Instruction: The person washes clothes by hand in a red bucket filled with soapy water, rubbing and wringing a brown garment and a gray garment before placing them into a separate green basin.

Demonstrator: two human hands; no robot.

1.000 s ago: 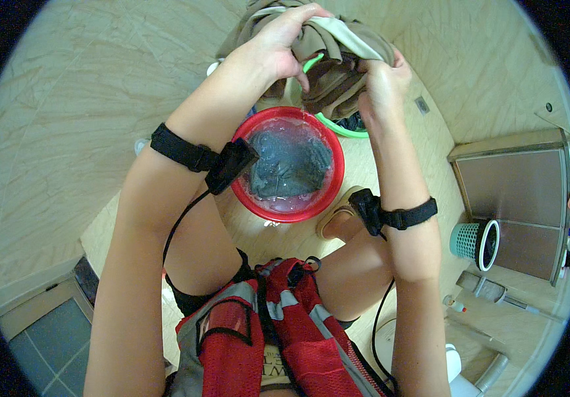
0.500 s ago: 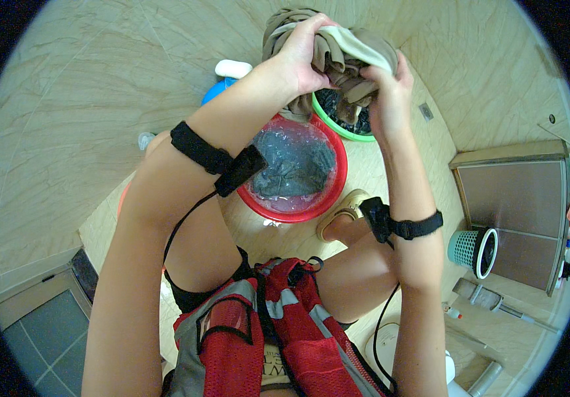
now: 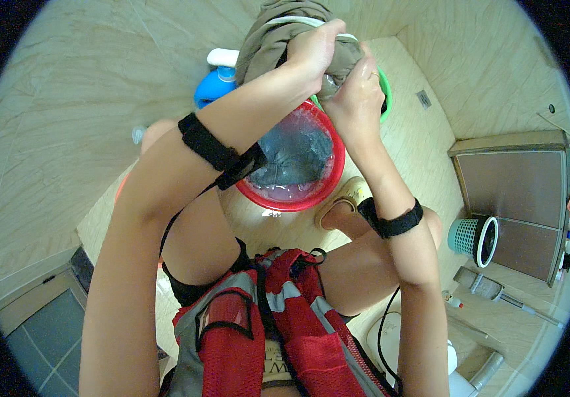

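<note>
Our hands have lifted the wet olive-brown cloth garment (image 3: pixel 278 40) higher above the round red plastic basin (image 3: pixel 328 188) since a moment ago. Left hand (image 3: pixel 315 49) and right hand (image 3: pixel 358 99) clench it; dark laundry (image 3: pixel 291 149) below looks unwrung, so we judge plenty remains.

Wet matt cloth garment (image 3: pixel 278 40), glossy red plastic basin (image 3: pixel 328 188)
</note>
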